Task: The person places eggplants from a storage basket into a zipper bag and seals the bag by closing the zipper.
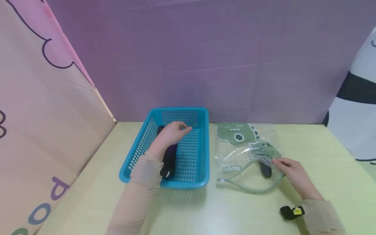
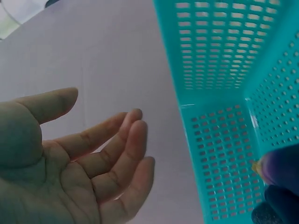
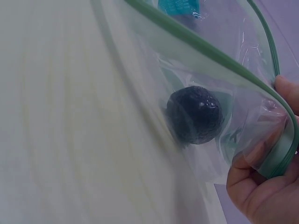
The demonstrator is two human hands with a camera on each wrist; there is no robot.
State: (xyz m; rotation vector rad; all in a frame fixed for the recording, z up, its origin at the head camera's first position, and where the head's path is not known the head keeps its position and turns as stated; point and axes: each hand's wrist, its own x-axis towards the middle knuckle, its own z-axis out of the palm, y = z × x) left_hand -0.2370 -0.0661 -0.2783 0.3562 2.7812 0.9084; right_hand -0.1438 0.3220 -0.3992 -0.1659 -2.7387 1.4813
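My left hand (image 1: 174, 133) hovers over the blue plastic basket (image 1: 205, 156) in the head view, fingers loosely bent and nothing held. The left wrist view shows that hand (image 2: 98, 158) palm-side, apart from the basket. A dark purple, long item (image 1: 170, 153) lies in the basket, partly hidden by my arm. With thumb and fingers, my right hand (image 1: 293, 171) pinches the green zip edge of a clear zip bag (image 1: 235, 153) printed with green cartoon figures. The bag's mouth gapes. Inside sits a dark, oblong item (image 1: 265, 169), rough-skinned and round-ended in the right wrist view.
A pale yellow table (image 1: 235, 212) carries the basket on the left and the bag on the right. Behind it hangs a purple cloth (image 1: 211, 65), with a printed pale cloth (image 1: 44, 114) at the left. A small black device (image 1: 289, 212) is beside my right wrist.
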